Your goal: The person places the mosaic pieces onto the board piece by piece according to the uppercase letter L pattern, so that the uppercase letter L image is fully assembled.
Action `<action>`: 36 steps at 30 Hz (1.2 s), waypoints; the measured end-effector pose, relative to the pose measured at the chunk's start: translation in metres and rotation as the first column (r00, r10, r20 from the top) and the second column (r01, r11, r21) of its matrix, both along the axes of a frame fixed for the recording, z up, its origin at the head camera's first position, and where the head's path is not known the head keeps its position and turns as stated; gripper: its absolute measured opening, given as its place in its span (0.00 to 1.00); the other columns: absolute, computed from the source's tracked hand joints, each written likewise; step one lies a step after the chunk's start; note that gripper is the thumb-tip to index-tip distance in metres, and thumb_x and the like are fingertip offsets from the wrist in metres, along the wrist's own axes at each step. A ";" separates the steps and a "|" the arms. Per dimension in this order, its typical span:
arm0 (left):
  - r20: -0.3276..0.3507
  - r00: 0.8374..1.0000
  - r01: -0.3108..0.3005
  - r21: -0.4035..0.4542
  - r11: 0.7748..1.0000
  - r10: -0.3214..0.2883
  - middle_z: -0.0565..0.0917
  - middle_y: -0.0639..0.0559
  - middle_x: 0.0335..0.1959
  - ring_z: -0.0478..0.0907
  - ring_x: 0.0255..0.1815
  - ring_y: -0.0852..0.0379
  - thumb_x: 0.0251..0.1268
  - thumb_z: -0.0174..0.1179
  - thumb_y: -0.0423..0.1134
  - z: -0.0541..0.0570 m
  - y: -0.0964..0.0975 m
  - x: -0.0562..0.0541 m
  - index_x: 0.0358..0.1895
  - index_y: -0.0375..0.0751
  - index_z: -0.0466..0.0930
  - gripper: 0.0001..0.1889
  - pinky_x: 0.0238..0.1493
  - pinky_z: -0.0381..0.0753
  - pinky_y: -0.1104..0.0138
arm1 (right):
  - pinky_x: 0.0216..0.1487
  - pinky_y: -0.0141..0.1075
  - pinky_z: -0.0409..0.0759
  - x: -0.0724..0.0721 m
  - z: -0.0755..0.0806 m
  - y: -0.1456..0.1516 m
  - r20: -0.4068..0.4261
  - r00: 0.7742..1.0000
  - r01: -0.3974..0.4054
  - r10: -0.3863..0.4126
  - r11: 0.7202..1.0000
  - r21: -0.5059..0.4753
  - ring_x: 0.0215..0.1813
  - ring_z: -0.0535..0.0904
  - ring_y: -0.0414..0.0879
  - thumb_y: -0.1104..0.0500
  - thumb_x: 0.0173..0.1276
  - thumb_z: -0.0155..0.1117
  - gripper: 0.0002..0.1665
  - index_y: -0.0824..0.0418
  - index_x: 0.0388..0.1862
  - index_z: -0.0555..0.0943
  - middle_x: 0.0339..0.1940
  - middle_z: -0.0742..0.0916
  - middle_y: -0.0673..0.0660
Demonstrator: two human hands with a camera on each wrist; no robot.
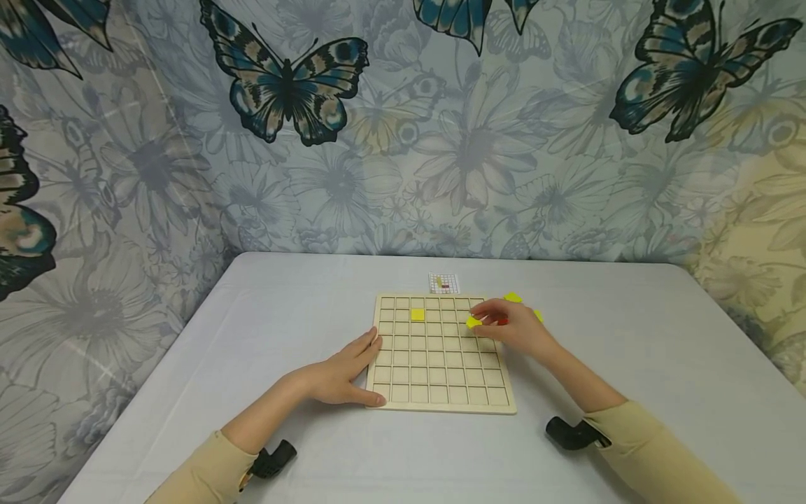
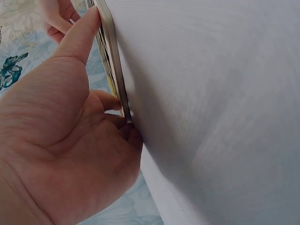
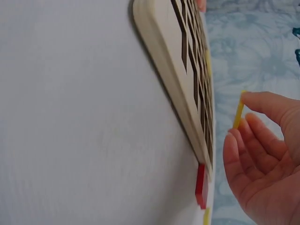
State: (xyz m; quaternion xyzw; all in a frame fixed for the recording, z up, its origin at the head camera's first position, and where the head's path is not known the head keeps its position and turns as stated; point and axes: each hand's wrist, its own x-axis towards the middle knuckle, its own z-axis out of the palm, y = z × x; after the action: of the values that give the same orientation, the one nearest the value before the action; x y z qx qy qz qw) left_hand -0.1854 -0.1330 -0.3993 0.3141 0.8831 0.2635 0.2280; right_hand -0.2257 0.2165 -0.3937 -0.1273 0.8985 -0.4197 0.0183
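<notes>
Yellow tile [image 1: 474, 322] is pinched by the right hand [image 1: 515, 327], raised over the far right part of a pale gridded board [image 1: 446, 378]. Seen from the right wrist, it stands nearly edge-on between the thumb tip and the fingertips, clear of the board's surface, with the remaining fingers loosely bent

Left hand [image 1: 336, 372] lies along the board's left side, thumb and fingers spread wide: the thumb is at the near left corner and the fingertips touch the edge farther up, with nothing picked up in it

A second yellow tile [image 1: 418, 315] sits on the grid, in the second row from the far edge, third column from the left. Just right of the board is a red piece [image 3: 201, 187], partly covered by the right hand in the head view; whether it touches the board's edge I cannot tell. Two more yellow pieces [image 1: 513, 297] lie beyond it on the white-covered bench [image 1: 302, 301], one partly behind the hand. A small printed card [image 1: 443, 283] with a coloured grid lies just past the board's far edge, and behind the bench hangs a floral backdrop [image 1: 478, 147] with large butterflies
</notes>
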 end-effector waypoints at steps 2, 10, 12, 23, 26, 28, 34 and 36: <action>0.001 1.000 0.000 -0.001 1.000 0.000 0.33 0.39 0.79 0.31 0.79 0.43 0.62 0.64 0.58 0.000 0.000 0.000 0.78 0.32 0.38 0.55 0.74 0.44 0.48 | 0.45 0.40 0.78 0.000 -0.001 -0.006 0.008 1.000 -0.017 0.017 1.000 -0.020 0.44 0.80 0.47 0.54 0.59 0.75 0.23 0.59 0.51 0.84 0.46 0.86 0.54; -0.008 1.000 0.000 -0.006 1.000 0.000 0.33 0.39 0.79 0.31 0.79 0.43 0.62 0.64 0.58 0.000 0.000 0.000 0.77 0.32 0.38 0.55 0.74 0.44 0.49 | 0.46 0.41 0.78 0.000 -0.002 -0.030 0.019 0.995 -0.092 0.093 0.995 -0.044 0.45 0.80 0.46 0.56 0.59 0.75 0.20 0.59 0.50 0.84 0.45 0.87 0.51; -0.008 1.000 0.001 -0.008 1.000 -0.001 0.33 0.39 0.79 0.31 0.79 0.44 0.62 0.64 0.59 0.000 0.001 0.000 0.77 0.32 0.38 0.55 0.74 0.44 0.49 | 0.45 0.40 0.78 0.000 -0.001 -0.035 0.016 0.994 -0.107 0.108 0.993 -0.052 0.45 0.80 0.46 0.57 0.59 0.74 0.19 0.59 0.50 0.84 0.45 0.87 0.51; -0.025 1.000 0.001 -0.014 1.000 -0.002 0.34 0.38 0.79 0.32 0.79 0.43 0.62 0.64 0.58 -0.001 0.000 0.000 0.77 0.31 0.38 0.55 0.74 0.44 0.49 | 0.43 0.38 0.77 -0.002 -0.003 -0.053 0.023 0.990 -0.138 0.139 0.990 -0.039 0.41 0.80 0.44 0.60 0.58 0.75 0.16 0.57 0.46 0.85 0.40 0.86 0.49; -0.025 1.000 -0.001 -0.014 1.000 0.001 0.34 0.39 0.79 0.32 0.79 0.43 0.62 0.64 0.58 -0.001 0.000 0.000 0.77 0.32 0.38 0.55 0.74 0.45 0.49 | 0.44 0.39 0.77 -0.004 -0.004 -0.059 0.028 0.989 -0.148 0.148 0.989 -0.023 0.41 0.79 0.44 0.60 0.58 0.75 0.16 0.56 0.46 0.84 0.39 0.86 0.48; -0.025 1.000 -0.002 -0.014 1.000 0.002 0.34 0.39 0.79 0.32 0.79 0.44 0.62 0.64 0.59 -0.001 0.000 0.000 0.78 0.32 0.39 0.55 0.74 0.45 0.49 | 0.43 0.39 0.77 -0.004 -0.004 -0.063 0.029 0.988 -0.154 0.154 0.988 -0.011 0.40 0.78 0.44 0.60 0.58 0.75 0.15 0.56 0.45 0.85 0.38 0.85 0.48; -0.022 1.000 -0.004 -0.017 1.000 0.004 0.34 0.39 0.79 0.32 0.79 0.44 0.62 0.64 0.59 -0.001 0.001 0.000 0.78 0.32 0.39 0.55 0.74 0.45 0.49 | 0.40 0.37 0.76 -0.008 -0.005 -0.074 0.007 0.981 -0.195 0.195 0.981 0.025 0.37 0.77 0.44 0.60 0.58 0.74 0.14 0.58 0.44 0.84 0.35 0.85 0.49; -0.022 1.000 -0.005 -0.018 1.000 0.004 0.34 0.39 0.79 0.32 0.79 0.44 0.62 0.64 0.59 -0.001 0.001 0.000 0.78 0.32 0.39 0.55 0.74 0.45 0.49 | 0.39 0.37 0.76 -0.009 -0.005 -0.076 0.002 0.979 -0.205 0.206 0.978 0.041 0.37 0.76 0.44 0.61 0.59 0.74 0.14 0.58 0.44 0.84 0.35 0.84 0.49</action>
State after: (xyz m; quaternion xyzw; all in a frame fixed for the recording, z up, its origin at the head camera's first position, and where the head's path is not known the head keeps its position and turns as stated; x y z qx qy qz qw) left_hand -0.1854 -0.1322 -0.4000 0.3130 0.8887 0.2525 0.2204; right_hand -0.2346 0.1405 -0.3989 -0.2196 0.8890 -0.3969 0.0630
